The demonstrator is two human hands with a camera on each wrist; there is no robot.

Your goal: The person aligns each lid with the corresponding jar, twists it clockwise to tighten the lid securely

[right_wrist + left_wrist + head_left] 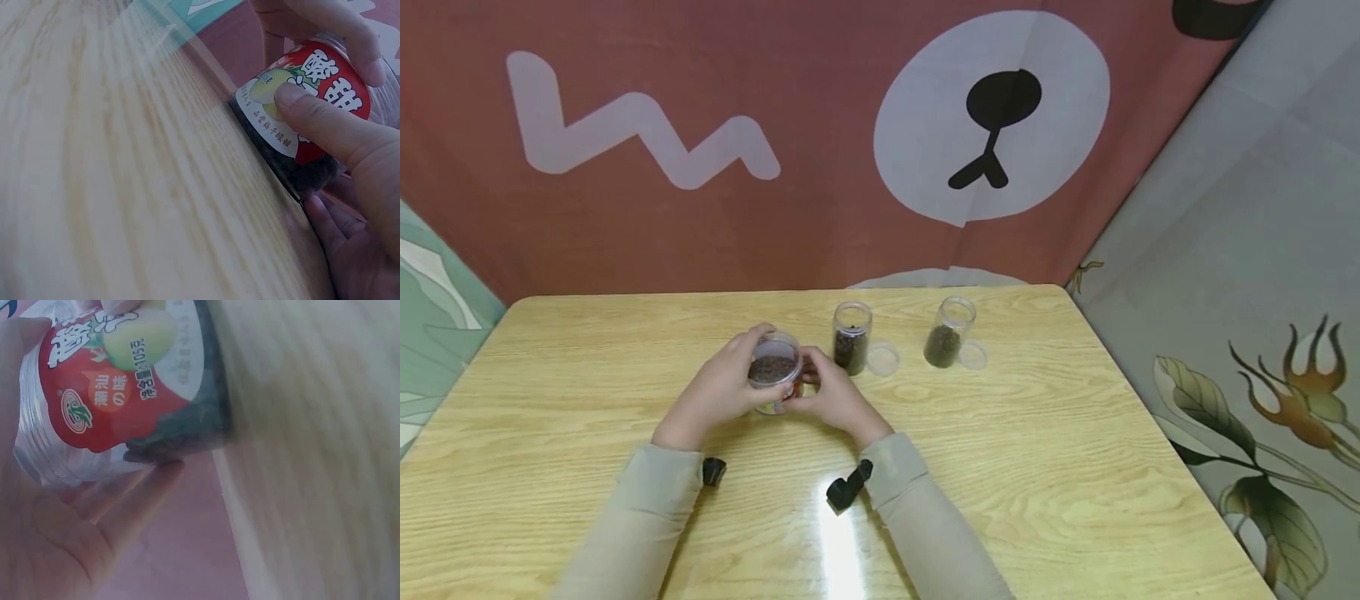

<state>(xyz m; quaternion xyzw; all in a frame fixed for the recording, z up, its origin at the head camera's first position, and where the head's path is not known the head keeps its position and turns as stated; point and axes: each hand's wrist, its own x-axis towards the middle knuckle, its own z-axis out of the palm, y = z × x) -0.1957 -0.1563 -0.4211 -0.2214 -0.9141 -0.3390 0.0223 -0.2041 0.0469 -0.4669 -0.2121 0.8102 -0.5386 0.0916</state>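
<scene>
Red-labelled jar: clear plastic red-labelled jar with dark contents, white characters and a pale green fruit on its label, held between both hands; whether its base touches the tabletop cannot be told.
Left hand: left hand at the left of the red-labelled jar, fingers curled round its upper part.
Right hand: right hand at the right of the red-labelled jar, thumb pressed on the label, fingers bent round the lower side, gripping it.
Nearer open jar: open jar with dark contents, upright, just right of the red-labelled jar, a clear lid lying beside it.
Farther open jar: second open jar, upright, well right of the red-labelled jar, another clear lid beside it.
Backdrop: reddish-brown cloth behind the red-labelled jar.
</scene>
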